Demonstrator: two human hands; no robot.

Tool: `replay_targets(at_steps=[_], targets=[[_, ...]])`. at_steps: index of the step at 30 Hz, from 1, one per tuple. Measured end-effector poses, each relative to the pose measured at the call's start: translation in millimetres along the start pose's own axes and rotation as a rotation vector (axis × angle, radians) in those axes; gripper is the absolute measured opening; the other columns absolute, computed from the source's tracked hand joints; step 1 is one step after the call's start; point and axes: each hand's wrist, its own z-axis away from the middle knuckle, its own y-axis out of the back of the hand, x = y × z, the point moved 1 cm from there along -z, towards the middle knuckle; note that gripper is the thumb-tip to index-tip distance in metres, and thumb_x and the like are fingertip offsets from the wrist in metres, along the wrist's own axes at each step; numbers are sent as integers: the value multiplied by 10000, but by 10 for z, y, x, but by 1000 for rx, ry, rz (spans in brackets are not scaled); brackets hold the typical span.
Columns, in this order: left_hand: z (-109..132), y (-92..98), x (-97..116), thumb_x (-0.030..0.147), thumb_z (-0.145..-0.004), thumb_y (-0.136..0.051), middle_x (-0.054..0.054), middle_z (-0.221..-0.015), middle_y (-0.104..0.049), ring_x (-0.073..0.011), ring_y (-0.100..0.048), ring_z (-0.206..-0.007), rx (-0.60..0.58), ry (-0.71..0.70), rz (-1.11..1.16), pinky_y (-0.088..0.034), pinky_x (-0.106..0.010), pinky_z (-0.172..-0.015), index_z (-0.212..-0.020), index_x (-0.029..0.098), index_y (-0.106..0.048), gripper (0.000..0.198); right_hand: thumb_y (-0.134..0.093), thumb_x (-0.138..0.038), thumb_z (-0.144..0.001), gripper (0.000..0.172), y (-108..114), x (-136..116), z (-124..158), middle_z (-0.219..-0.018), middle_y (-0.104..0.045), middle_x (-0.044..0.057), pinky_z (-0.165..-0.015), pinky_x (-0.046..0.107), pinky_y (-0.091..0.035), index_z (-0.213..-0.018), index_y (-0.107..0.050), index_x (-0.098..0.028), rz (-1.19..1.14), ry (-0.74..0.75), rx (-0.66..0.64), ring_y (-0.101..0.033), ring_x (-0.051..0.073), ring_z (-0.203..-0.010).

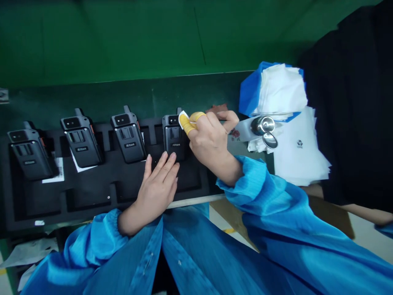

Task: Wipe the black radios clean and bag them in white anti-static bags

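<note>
My left hand [158,184] lies with its fingers spread, fingertips on the lower end of a black handheld radio [175,137] marked Riton. At that radio's top right corner is my right hand [211,139], with yellow covers on two fingers and its fingers closed round a small white cloth [181,119]. Three more radios stand to the left in a black foam tray [129,180]: one [129,141] close by, a second [82,141] and a third [29,153] at the far left. White labelled papers show beside or under them.
Right of my right hand stands a metal-topped dispenser [262,125] with its lid open. Beyond it are a blue bin [250,92] of white cloths and a stack of white bags [301,151]. A person in dark clothing is at the far right.
</note>
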Motion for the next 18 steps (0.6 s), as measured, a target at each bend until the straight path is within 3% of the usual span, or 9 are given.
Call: replay_targets(at_steps=[7,14,18], targets=[[9,-23,-2,145,-928,-452,-186,-1385,-565,-316,-486,-1343,-11,10,35,-271,-623,-1160,-1226,125,-606,336,-341,-206,-952,351,66,80,291,-910,-589,66,-917,486,-260,-840,-672,-231,-38,-139,38,-500,212,-909],[29,-31,-3,144,-929,-459,-175,-1288,-645,-291,-562,-1274,82,-24,15,-292,-592,-1165,-1185,108,-622,306,-331,-182,-970,419,-56,-265,380,-853,-609,26,-949,455,-216,-726,-667,-240,-37,173,-58,-495,162,-899],[32,-26,-7,136,-929,-465,-178,-1275,-651,-288,-587,-1245,103,-51,-19,-342,-570,-1147,-1131,95,-639,270,-320,-152,-963,408,-102,-211,445,-844,-605,33,-920,444,-239,-774,-672,-233,16,142,17,-501,163,-886]])
